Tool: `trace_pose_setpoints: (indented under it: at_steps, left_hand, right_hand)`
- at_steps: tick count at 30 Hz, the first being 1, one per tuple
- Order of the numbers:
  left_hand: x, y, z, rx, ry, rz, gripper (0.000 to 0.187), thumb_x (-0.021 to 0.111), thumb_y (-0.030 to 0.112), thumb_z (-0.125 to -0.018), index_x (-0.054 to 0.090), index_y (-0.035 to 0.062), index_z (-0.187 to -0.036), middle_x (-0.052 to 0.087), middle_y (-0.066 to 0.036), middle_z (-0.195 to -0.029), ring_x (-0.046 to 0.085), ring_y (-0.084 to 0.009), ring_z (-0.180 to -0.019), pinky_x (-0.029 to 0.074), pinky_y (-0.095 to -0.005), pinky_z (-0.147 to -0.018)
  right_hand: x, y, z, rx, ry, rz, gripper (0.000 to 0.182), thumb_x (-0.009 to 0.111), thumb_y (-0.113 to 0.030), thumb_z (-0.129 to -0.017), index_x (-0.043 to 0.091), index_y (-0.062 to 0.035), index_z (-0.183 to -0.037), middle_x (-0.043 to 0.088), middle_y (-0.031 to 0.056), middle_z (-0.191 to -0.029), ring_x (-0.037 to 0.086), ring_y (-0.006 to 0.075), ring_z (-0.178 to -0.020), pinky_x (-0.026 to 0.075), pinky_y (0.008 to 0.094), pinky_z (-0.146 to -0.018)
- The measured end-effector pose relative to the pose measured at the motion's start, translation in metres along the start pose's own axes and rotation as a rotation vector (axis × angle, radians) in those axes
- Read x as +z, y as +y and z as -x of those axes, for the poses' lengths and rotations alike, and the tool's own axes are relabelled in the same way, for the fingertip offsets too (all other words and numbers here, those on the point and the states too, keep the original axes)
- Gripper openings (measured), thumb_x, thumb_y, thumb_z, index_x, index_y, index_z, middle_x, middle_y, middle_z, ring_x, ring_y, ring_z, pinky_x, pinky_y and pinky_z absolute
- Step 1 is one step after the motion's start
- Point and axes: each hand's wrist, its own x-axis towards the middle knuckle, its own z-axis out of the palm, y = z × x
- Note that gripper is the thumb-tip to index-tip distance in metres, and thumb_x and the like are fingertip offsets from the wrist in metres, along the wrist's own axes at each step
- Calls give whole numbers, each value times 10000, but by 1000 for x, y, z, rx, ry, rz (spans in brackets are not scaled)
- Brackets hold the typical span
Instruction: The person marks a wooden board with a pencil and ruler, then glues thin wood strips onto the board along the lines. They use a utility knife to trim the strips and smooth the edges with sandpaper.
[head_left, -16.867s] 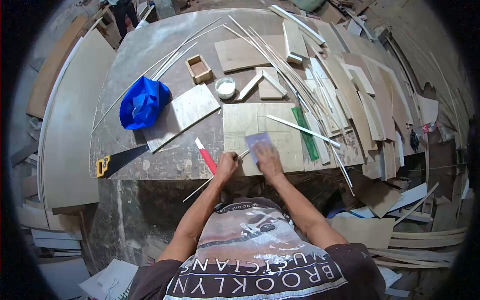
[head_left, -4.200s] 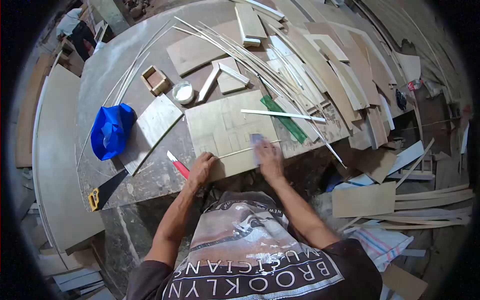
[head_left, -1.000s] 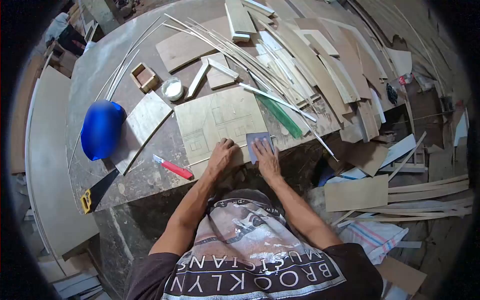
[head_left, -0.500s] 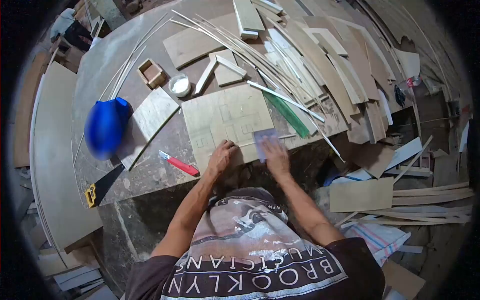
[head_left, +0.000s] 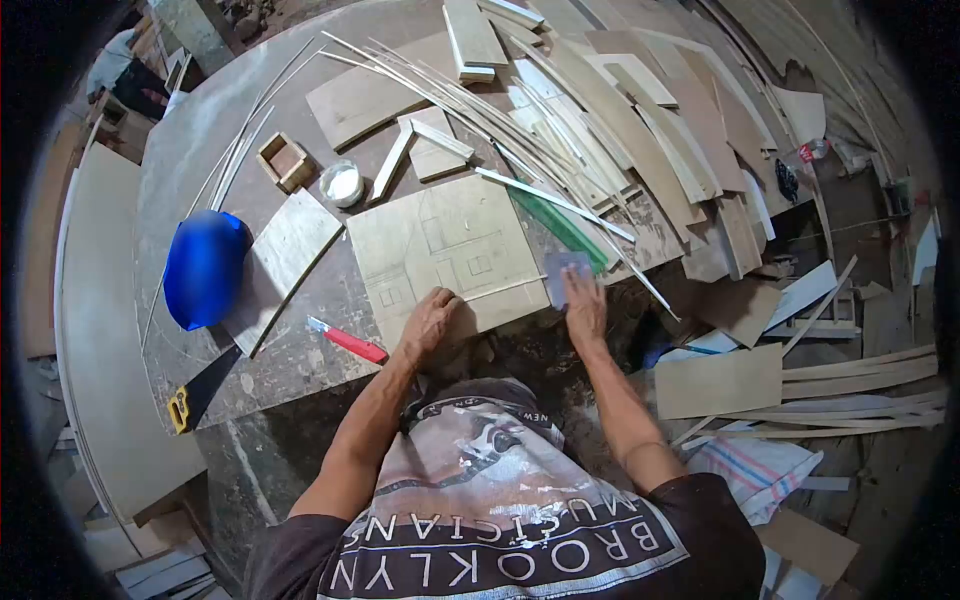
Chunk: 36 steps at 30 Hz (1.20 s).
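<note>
A plywood board with pencilled lines lies at the table's front edge. My left hand is closed at the board's lower edge, its curled fingers pressing down the end of a thin wooden strip. That strip runs across the board toward the right. My right hand grips a purple-grey piece of sandpaper at the strip's far end, just past the board's right edge. A red utility knife with its blade out rests left of the board. Beside the right hand lies a green strip.
A handsaw with a yellow handle and a blue object are at the left. Behind the board stand a white tub and a small wooden box. Wood offcuts cover the right. Another person bends at far left.
My right hand has slid the sandpaper rightward along the strip, from over the board to past its right edge. My left hand keeps its hold on the strip. The view has shifted slightly.
</note>
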Motion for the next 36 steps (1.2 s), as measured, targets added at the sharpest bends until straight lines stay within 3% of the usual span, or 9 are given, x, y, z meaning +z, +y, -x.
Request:
trace_pose_setpoints:
  at_steps: [3,5,9,10,14,19,27,30,36]
  left_hand:
    - [-7,-11,6,-66,27,-73,297,559,68,-819,638,30,-1103,608,-139,-1075,572,-324,-1076,507,-390,-947]
    - [-20,-26,17,-72,-26,-117,268,546,81,-839,623,24,-1089,596,-148,-1067,571,-328,-1074,506,-398,-939]
    - [-48,-36,24,-30,-78,-180,230,549,89,-837,623,3,-1037,599,-151,-1022,583,-332,-1034,510,-403,-919]
    - [-48,-40,25,-58,-103,-211,304,624,112,-811,669,60,-1107,632,-120,-1034,593,-327,-1054,525,-398,-912]
    - [-48,-40,28,-53,-74,-109,298,594,108,-841,658,52,-1127,630,-120,-1072,590,-314,-1070,524,-392,-922]
    - [-51,-42,30,-67,-109,-174,296,568,95,-857,653,50,-1137,631,-124,-1088,588,-315,-1076,519,-398,-928]
    - [-55,-36,18,-16,-46,-112,336,529,106,-900,635,34,-1211,628,-127,-1109,582,-314,-1071,509,-418,-931]
    - [-46,-44,14,-50,-144,1,401,592,90,-825,626,42,-1222,622,-129,-1147,572,-324,-1106,506,-393,-962]
    - [-36,-40,17,52,-59,-199,284,520,96,-862,635,-8,-1100,582,-140,-1030,570,-313,-1022,524,-388,-910]
  right_hand:
    - [-15,1,-8,126,58,-11,587,513,8,-886,539,-118,-1459,536,95,-1496,438,383,-1406,371,525,-1114]
    - [-23,-34,-16,23,101,-66,553,539,-21,-890,547,-87,-1439,535,96,-1498,432,369,-1416,367,534,-1126]
    - [-12,-127,-37,-179,45,-136,533,552,-83,-871,593,-146,-1399,572,76,-1454,494,336,-1354,424,494,-1081]
    - [1,-132,-36,-200,26,-142,535,552,-79,-869,592,-148,-1398,575,76,-1449,495,334,-1352,430,496,-1072]
    - [7,-72,-30,-196,59,-80,549,577,-68,-840,593,-147,-1383,579,88,-1426,503,340,-1333,440,499,-1054]
    - [-5,0,-23,104,13,5,559,563,-24,-883,547,-99,-1436,530,99,-1489,449,359,-1385,374,510,-1128]
    - [-19,-61,-15,21,35,-161,570,539,-9,-891,542,-111,-1452,536,96,-1490,425,389,-1407,355,523,-1148]
    - [-16,-76,-21,-43,48,-206,541,484,-28,-920,546,-118,-1449,535,93,-1495,439,376,-1409,376,514,-1134]
    - [-6,-139,-44,-199,-19,-167,523,522,-87,-905,565,-133,-1424,541,89,-1484,448,356,-1404,402,492,-1108]
